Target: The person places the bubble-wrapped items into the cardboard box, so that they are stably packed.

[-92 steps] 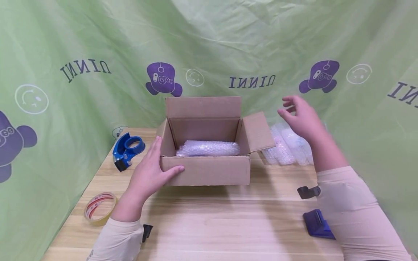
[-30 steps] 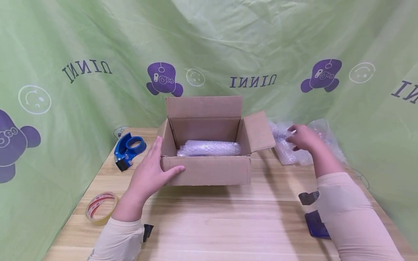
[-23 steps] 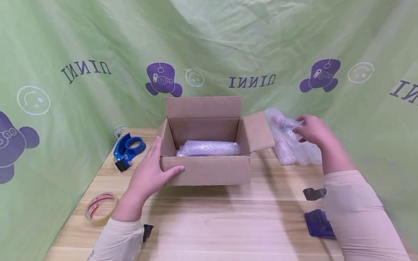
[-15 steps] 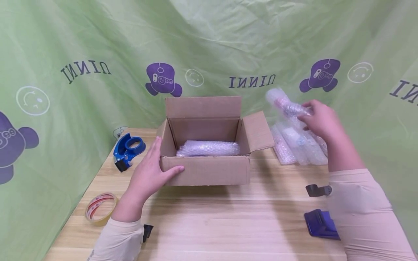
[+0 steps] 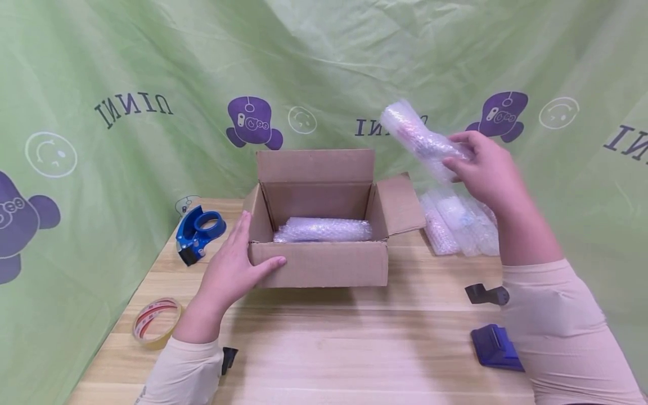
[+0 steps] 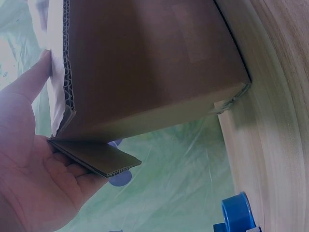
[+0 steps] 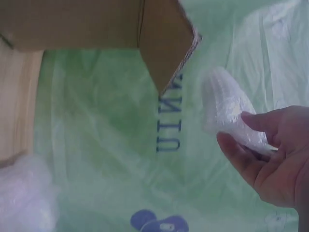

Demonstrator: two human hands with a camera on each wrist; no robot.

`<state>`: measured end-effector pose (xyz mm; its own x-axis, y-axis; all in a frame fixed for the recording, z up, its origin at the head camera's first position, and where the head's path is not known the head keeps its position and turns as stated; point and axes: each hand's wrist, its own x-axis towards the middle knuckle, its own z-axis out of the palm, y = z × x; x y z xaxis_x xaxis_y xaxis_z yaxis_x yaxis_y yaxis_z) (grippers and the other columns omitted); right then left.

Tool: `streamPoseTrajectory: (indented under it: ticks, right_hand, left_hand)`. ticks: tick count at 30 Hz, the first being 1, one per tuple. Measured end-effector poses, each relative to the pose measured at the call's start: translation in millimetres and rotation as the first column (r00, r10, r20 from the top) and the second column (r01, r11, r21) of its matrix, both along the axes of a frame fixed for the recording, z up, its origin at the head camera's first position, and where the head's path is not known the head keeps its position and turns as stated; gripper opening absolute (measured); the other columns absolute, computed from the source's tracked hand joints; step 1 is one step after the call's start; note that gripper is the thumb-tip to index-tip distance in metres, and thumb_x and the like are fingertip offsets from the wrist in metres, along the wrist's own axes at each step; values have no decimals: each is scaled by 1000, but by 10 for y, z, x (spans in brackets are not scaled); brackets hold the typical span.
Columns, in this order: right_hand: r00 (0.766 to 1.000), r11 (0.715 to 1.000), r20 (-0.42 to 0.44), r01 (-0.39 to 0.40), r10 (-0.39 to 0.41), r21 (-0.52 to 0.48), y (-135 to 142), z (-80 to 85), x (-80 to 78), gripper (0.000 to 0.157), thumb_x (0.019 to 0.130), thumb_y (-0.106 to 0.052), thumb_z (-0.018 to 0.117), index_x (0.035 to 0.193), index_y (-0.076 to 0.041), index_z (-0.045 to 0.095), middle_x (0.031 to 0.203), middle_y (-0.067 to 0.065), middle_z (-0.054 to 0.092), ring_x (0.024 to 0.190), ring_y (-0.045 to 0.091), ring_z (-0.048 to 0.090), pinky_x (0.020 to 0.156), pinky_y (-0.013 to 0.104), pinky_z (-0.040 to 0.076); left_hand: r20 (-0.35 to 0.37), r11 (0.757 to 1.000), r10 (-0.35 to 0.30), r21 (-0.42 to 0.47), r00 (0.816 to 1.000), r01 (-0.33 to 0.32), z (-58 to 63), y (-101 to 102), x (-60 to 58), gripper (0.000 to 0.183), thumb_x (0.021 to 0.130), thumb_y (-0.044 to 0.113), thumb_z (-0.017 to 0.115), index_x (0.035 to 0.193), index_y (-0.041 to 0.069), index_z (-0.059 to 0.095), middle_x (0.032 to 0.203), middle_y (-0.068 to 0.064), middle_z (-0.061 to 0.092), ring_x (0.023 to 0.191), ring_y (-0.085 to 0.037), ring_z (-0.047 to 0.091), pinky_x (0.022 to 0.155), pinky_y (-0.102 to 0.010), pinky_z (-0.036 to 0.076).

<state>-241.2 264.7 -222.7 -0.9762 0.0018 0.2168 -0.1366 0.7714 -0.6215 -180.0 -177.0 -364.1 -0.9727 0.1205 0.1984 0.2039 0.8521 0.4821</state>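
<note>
An open cardboard box (image 5: 321, 265) stands mid-table, with a bubble-wrapped bundle (image 5: 324, 229) lying inside. My left hand (image 5: 230, 267) grips its left front corner, thumb over the front and fingers along the left side. In the left wrist view the fingers of that hand (image 6: 43, 164) lie under a side flap (image 6: 96, 157). My right hand (image 5: 488, 169) pinches one end of a bubble-wrapped roll (image 5: 420, 135), raised above and right of the box. Hints of pink and blue show through the wrap. The right wrist view also shows this roll (image 7: 227, 106) between thumb and fingers.
More bubble-wrapped packages (image 5: 455, 225) lie right of the box, near its outspread right flap (image 5: 400, 205). A blue tape dispenser (image 5: 199, 232) and a clear tape roll (image 5: 157, 323) are at the left. A dark blue object (image 5: 493, 347) sits by the right forearm. Green cloth hangs behind.
My right hand reached down to the packages at the right, took hold of a bubble-wrapped roll, lifted it and carried it up and left toward the box. My left hand stays on the box corner.
</note>
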Motion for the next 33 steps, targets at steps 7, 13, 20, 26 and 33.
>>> streamPoseTrajectory:
  ticks: [7, 13, 20, 26, 33]
  right_hand:
    - [983, 986, -75, -168, 169, 14, -339, -48, 29, 45, 97, -20, 63, 139, -12, 51, 125, 14, 60, 85, 20, 66, 68, 25, 56]
    - [939, 945, -120, -310, 322, 105, -598, -186, -22, 38, 93, -14, 67, 130, -11, 58, 122, 10, 62, 94, 25, 64, 75, 37, 57]
    - [881, 879, -111, -432, 459, 202, -875, -351, -27, 36, 91, -13, 70, 126, -12, 62, 125, 9, 63, 115, 28, 59, 98, 48, 47]
    - [820, 803, -89, -522, 565, 289, -1066, -511, -59, 32, 90, -11, 71, 121, -9, 64, 120, 7, 66, 113, 25, 61, 99, 43, 48]
    - [780, 732, 13, -593, 626, 337, -1182, -698, -81, 27, 91, -9, 69, 118, -10, 65, 115, 6, 65, 109, 21, 60, 96, 42, 49]
  left_hand:
    - [-7, 1000, -2, 8, 1000, 2, -2, -7, 0, 123, 75, 79, 61, 159, 13, 0, 166, -10, 6, 149, -38, 20, 114, -60, 28]
    - [-4, 1000, 2, 9, 1000, -2, -10, -8, -10, 123, 74, 80, 60, 159, 14, 0, 166, -10, 7, 149, -38, 20, 114, -60, 28]
    - [2, 1000, 4, 8, 1000, -4, -9, -10, -10, 123, 74, 80, 60, 159, 14, 0, 166, -10, 6, 149, -39, 19, 114, -61, 28]
    - [-6, 1000, 3, 5, 1000, -3, -9, -13, -13, 123, 74, 80, 60, 159, 13, 1, 165, -11, 7, 149, -38, 20, 114, -60, 28]
    - [-19, 1000, -2, 6, 1000, 2, -17, -16, -13, 123, 74, 80, 60, 159, 12, 2, 165, -10, 8, 149, -37, 20, 115, -59, 28]
